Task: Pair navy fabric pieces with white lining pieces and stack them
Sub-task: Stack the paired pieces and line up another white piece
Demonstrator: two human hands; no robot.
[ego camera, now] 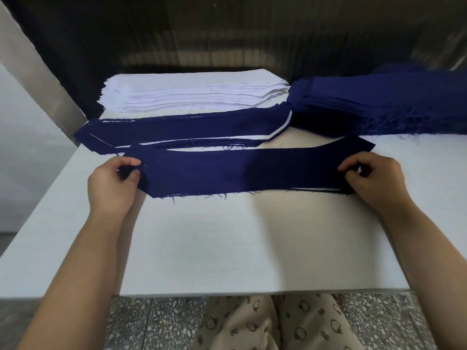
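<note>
A long navy fabric piece [240,170] lies flat across the white table [227,243], with a thin edge of white lining [316,189] showing under its right end. My left hand [113,183] pinches its left end between thumb and fingers. My right hand [371,178] pinches its right end. Just behind it sits a pile of paired navy and white pieces [182,128]. A stack of white lining pieces [192,93] stands at the back middle. A stack of navy pieces [379,104] stands at the back right.
A grey metal post [38,72] slants along the table's left rear. A dark wall lies behind the stacks. The table's front edge [252,293] is near my lap, with speckled floor below.
</note>
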